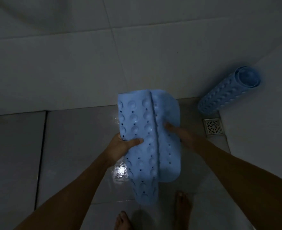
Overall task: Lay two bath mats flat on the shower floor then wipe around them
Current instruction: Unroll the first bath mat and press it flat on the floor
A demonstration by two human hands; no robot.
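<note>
A light blue rubber bath mat (141, 117) with suction cups and drain holes hangs partly unrolled above the wet shower floor (80, 138), its two sides curling toward a central seam. My left hand (125, 145) grips its left edge, thumb on top. My right hand (178, 131) holds the right flap, fingers against the mat's inner face. A second blue mat (228, 92), still rolled into a tube, leans in the far right corner against the wall.
A square metal floor drain (213, 126) sits in the right corner below the rolled mat. Tiled walls (70, 72) close the back and right. My bare feet (183, 206) stand at the bottom. A bright reflection (120, 170) marks water on the floor.
</note>
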